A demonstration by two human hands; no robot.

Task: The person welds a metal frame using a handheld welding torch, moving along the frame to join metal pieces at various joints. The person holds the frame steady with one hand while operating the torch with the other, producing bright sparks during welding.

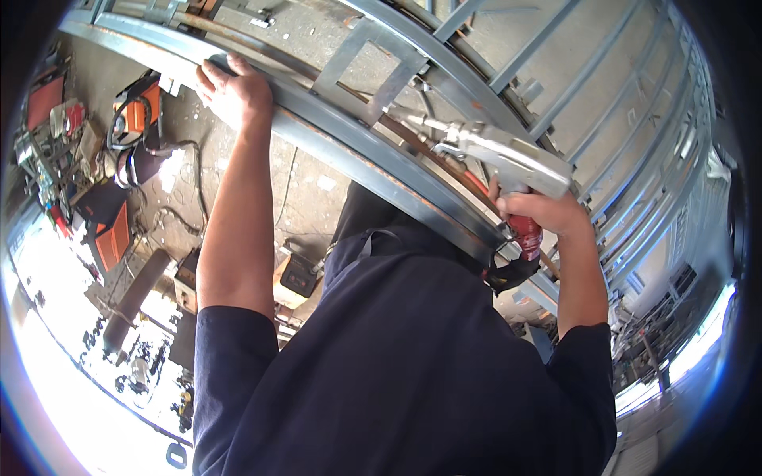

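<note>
My right hand (540, 210) is wrapped round the grip of a silver welding gun (508, 155) with a red lower handle. Its thin nozzle points up and left, close to a flat steel plate (397, 83) with a square cut-out, set across the frame. On the left, my left hand (238, 91) bears on a long grey steel beam (341, 131), its fingers bent over the metal. A small dark patch shows between thumb and fingers; I cannot tell what it is. The beam runs slantwise in front of my body.
More steel bars (587, 87) form a large frame along the far right. Orange-and-black machines (111, 230) stand on the floor at the left, with a dark cable (198, 174) near them. A dark cylinder (135, 297) lies at the lower left.
</note>
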